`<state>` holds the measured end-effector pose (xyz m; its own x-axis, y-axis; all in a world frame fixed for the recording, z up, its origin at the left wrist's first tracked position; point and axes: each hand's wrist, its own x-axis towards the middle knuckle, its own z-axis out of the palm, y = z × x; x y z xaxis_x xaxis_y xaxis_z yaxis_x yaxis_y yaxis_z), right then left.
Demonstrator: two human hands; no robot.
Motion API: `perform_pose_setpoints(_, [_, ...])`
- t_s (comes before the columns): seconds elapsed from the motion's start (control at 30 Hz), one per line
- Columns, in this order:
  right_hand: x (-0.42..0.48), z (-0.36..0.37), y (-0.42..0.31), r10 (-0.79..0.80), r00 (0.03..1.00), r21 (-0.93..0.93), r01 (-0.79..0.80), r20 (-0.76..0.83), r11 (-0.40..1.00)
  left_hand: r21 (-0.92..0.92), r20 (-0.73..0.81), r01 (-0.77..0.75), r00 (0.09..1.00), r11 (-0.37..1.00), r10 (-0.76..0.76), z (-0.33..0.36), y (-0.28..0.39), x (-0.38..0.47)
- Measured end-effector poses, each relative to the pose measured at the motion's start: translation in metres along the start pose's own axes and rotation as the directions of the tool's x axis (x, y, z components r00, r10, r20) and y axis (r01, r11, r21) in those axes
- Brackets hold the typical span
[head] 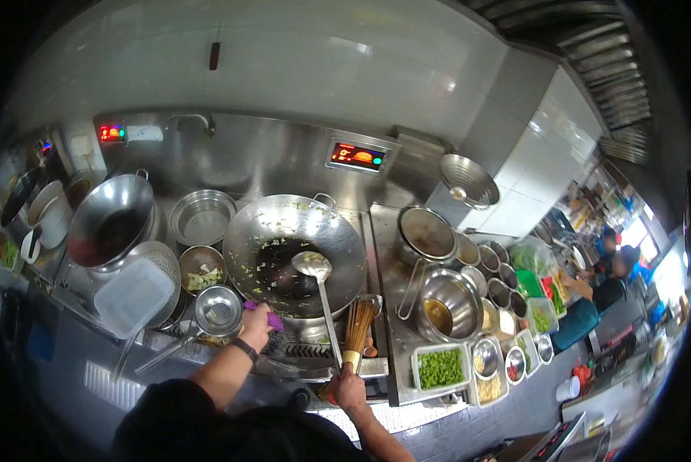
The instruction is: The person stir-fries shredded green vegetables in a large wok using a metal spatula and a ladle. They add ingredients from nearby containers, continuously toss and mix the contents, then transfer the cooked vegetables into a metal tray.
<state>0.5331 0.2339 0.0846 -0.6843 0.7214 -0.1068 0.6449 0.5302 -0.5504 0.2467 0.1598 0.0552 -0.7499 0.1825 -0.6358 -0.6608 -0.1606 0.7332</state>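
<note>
At the near left rim of a large steel wok (345, 254), my left hand (256, 328) is closed on a purple cloth (273, 321). Chopped green and white bits are scattered over the wok's inside. My right hand (348, 390) grips the handle of a steel ladle (324, 300), whose bowl lies over the middle of the wok. A bamboo wok brush (359, 329) stands bristles up beside that handle, its lower end by my right hand; whether the fingers hold it too, I cannot tell. Left of the wok, a small bowl (203, 270) contains cut vegetables.
A handled steel strainer or ladle (218, 310), a plastic tub (133, 297) and a second wok (112, 222) are on the left. To the right stand a steel bowl (449, 303), a pot (427, 234) and a tub of chopped greens (441, 368). Other people work at far right.
</note>
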Motion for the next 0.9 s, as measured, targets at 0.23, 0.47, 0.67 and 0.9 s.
perform_pose_setpoints(0.23, [0.033, -0.007, 0.032, -0.500, 0.577, 0.327, -0.801, 0.645, -0.502, 0.097, 0.073, 0.004, 0.997, 0.995, -0.011, -0.008, -0.012, 0.003])
perform_pose_setpoints(0.47, [0.090, -0.042, -0.062, -0.023, 0.740, 0.706, -0.630, 0.672, 0.324, 0.172, 0.274, 0.071, 0.954, 0.982, -0.117, -0.017, 0.017, -0.024])
perform_pose_setpoints(0.67, [0.158, -0.024, -0.241, -0.133, 0.836, 0.708, -0.353, 0.532, 0.611, 0.441, 0.775, -0.452, 0.627, 0.775, -0.075, -0.086, 0.075, -0.025])
perform_pose_setpoints(0.9, [0.267, 0.149, -0.367, -0.070, 0.925, 0.221, -0.015, 0.373, 0.975, 0.254, 0.576, 0.177, 0.763, 0.951, -0.295, -0.203, 0.134, -0.008])
